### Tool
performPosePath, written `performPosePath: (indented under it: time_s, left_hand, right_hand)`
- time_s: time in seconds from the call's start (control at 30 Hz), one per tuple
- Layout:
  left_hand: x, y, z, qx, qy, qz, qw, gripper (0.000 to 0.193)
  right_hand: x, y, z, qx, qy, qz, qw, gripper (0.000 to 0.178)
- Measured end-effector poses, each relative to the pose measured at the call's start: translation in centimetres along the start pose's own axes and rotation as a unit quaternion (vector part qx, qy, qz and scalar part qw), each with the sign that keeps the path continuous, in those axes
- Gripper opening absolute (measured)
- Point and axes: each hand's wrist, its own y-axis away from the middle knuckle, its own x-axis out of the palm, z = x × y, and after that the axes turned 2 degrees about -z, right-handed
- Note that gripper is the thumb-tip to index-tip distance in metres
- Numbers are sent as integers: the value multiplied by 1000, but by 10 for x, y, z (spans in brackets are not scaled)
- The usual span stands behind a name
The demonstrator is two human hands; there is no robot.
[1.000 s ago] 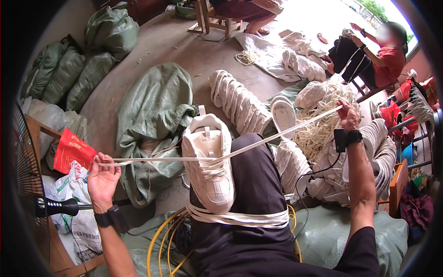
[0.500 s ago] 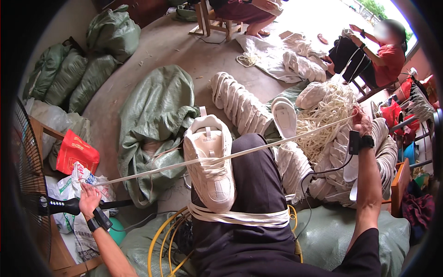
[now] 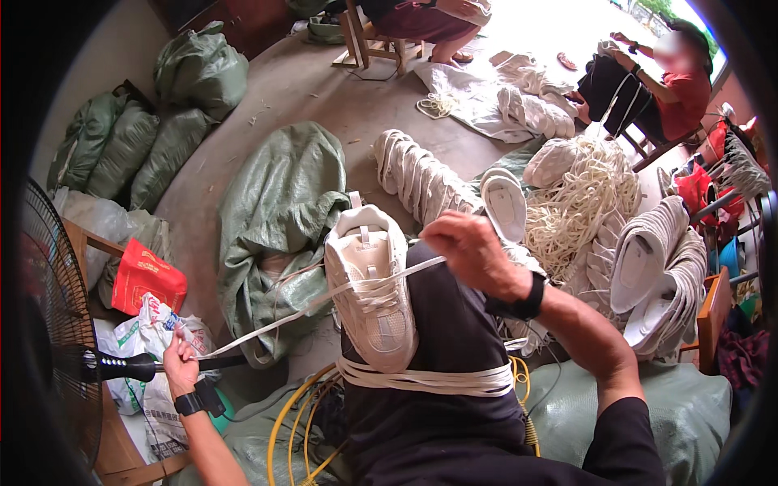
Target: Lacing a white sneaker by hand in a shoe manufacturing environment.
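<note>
A beige sneaker [image 3: 369, 304] rests toe down on my thigh, partly laced. A flat white shoelace [image 3: 279, 323] runs across its upper, drawn out to both sides. At the left, my left hand [image 3: 181, 364] is closed on one end of this lace. My right hand [image 3: 476, 253] hovers just right of the sneaker, its fingers curled together on the lace's other side; the exact grip is partly hidden by the back of the hand. Below the sneaker, a bundle of white laces [image 3: 429, 381] is wrapped round my dark trouser leg.
A heap of loose laces [image 3: 587, 198] and stacked shoe uppers [image 3: 421, 178] lie ahead. A green sack [image 3: 279, 202] slumps left of the sneaker. A fan [image 3: 57, 324] stands at far left beside a red bag [image 3: 147, 277]. Two seated people are farther off.
My right hand has come in from the far right to beside the sneaker, shortening the lace's span there. My left hand has shifted slightly down and right, still with the lace.
</note>
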Motion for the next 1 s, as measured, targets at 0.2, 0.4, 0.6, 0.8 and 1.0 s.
performPosePath:
  time_s: [0.2,0.4,0.6,0.8,1.0]
  left_hand:
    - [74,27,46,-4,-158,160,974,34]
    - [147,64,107,43,-332,209,919,27]
    - [187,97,141,87,-394,251,880,21]
    - [218,134,152,101,-399,321,853,17]
    - [236,152,158,114,-420,356,827,18]
  right_hand:
    - [28,14,10,-2,19,58,998,7]
    - [26,20,14,0,33,87,996,8]
    - [28,15,15,42,46,88,994,8]
    - [32,8,25,127,12,92,988,9]
    - [41,12,28,14,58,72,996,10]
